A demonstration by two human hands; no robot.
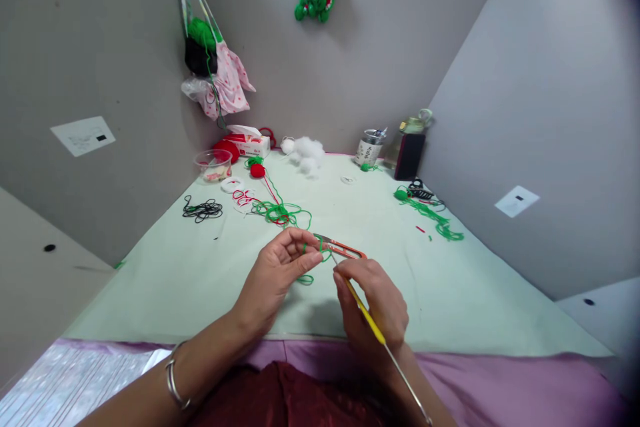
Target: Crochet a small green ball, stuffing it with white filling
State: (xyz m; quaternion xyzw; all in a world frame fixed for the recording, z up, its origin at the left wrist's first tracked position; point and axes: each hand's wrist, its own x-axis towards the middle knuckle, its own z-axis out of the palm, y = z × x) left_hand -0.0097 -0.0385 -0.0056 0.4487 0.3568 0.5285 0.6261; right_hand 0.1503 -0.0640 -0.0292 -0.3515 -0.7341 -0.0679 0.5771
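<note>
My left hand [281, 265] pinches a strand of green yarn [326, 255], with some of it wrapped round a finger. In my right hand [376, 293] is a crochet hook [369, 317] with a yellow grip, its tip reaching toward the loop of yarn by my left fingertips. Whether the hook is inside the loop I cannot tell. Just beyond both hands lies a pair of orange thread snips [350, 251] on the table. A small loop of the same green yarn hangs below my left hand.
Tangled green yarn [278, 213], a red yarn ball [257, 171] and black cord [202, 209] lie on the left. White stuffing [307, 155] sits at the back. A can [370, 148], a phone [410, 156], black scissors [416, 188] and green strands [439, 221] are right.
</note>
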